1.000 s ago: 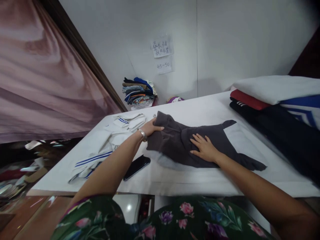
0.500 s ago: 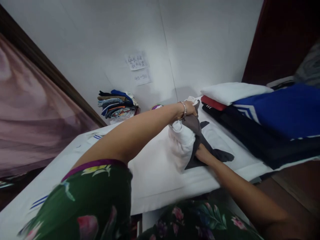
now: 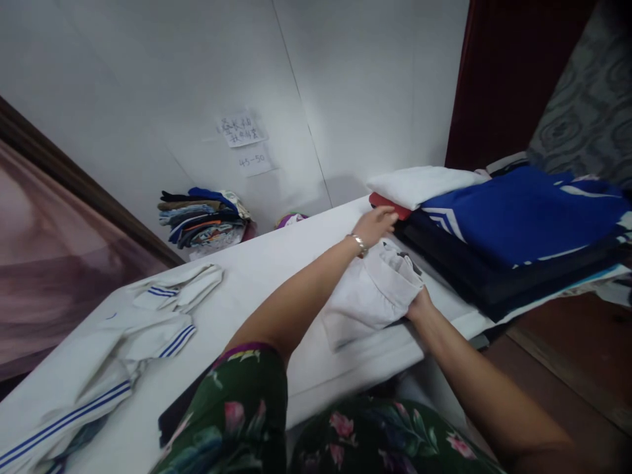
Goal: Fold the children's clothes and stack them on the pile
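Note:
A white garment (image 3: 371,289) with a gathered band lies bunched on the white-topped table (image 3: 276,276). My right hand (image 3: 419,303) grips its right edge near the band, the fingers partly hidden under the cloth. Just beyond the garment is my left hand (image 3: 378,224), wearing a bracelet. Its fingers are stretched out and hold nothing, close to a folded red cloth (image 3: 390,205). Small dark grey bits of fabric show at the band's far side.
Folded navy (image 3: 444,263), blue (image 3: 523,210) and white clothes (image 3: 424,184) are stacked at right. A white garment with blue stripes (image 3: 113,349) lies at left. Behind the table stands a clothing pile (image 3: 205,220). Paper notes (image 3: 241,130) hang on the wall.
The white garment has been laid down with its white side up, covering most of the dark grey fabric. My left hand has let go. The view has swung right.

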Tool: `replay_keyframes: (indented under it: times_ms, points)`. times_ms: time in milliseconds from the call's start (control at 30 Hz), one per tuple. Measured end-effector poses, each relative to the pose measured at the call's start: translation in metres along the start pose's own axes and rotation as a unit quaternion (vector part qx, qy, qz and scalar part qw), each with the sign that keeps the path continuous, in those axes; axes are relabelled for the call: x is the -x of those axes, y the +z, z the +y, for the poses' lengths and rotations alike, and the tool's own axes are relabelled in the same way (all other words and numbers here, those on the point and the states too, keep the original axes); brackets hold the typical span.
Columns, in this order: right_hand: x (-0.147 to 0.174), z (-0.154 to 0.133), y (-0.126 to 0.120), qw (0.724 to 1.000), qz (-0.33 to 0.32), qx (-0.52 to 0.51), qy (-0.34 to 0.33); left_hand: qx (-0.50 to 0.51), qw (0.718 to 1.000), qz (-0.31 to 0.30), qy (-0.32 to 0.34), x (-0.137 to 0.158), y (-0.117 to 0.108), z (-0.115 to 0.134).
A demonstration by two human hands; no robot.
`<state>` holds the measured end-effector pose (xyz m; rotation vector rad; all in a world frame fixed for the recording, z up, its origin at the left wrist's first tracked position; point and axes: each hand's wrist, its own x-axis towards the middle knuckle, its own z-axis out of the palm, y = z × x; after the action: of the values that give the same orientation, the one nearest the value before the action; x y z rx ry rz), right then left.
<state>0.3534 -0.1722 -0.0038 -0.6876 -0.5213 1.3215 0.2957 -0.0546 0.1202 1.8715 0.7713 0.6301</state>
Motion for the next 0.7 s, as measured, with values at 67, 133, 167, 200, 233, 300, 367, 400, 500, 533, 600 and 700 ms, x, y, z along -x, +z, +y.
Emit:
replay_keyframes:
  times_ms: [67,133,167,200,233,300,367,400,500,533,600,700]
  points:
    - [0.001,-0.005,-0.005,0.999,0.026,-0.034,0.016,-0.046,0.996,0.055,0.050,0.018,-0.026,-0.011]
    - [0.001,-0.012,-0.011,0.995,0.066,-0.059,0.039,-0.164,0.980,0.109,0.022,0.043,-0.044,-0.034]
    - [0.000,-0.016,-0.013,0.993,0.083,-0.066,0.052,-0.243,0.963,0.112,-0.009,0.058,-0.047,-0.047]
    - [0.000,-0.020,-0.015,0.991,0.094,-0.071,0.065,-0.313,0.944,0.097,-0.037,0.072,-0.046,-0.060]
    - [-0.001,-0.023,-0.016,0.990,0.096,-0.070,0.078,-0.372,0.924,0.075,-0.045,0.085,-0.042,-0.072]
    - [-0.004,-0.030,-0.019,0.990,0.081,-0.053,0.102,-0.462,0.885,0.045,-0.021,0.101,-0.026,-0.089]
    - [-0.008,-0.035,-0.022,0.991,0.048,-0.022,0.122,-0.515,0.856,0.032,-0.002,0.105,-0.008,-0.096]
    - [-0.011,-0.036,-0.024,0.991,0.032,-0.003,0.132,-0.532,0.846,0.028,-0.001,0.102,0.000,-0.097]
    - [-0.019,-0.041,-0.035,0.985,0.031,0.069,0.158,-0.563,0.826,-0.002,-0.020,0.089,0.016,-0.100]
    - [-0.022,-0.044,-0.039,0.981,0.047,0.101,0.158,-0.569,0.822,-0.015,-0.030,0.086,0.019,-0.101]
    - [-0.023,-0.050,-0.041,0.969,0.091,0.197,0.119,-0.575,0.816,-0.034,-0.048,0.081,0.022,-0.107]
    - [-0.011,-0.060,-0.021,0.895,0.118,0.425,-0.071,-0.576,0.815,-0.039,-0.051,0.081,0.026,-0.113]
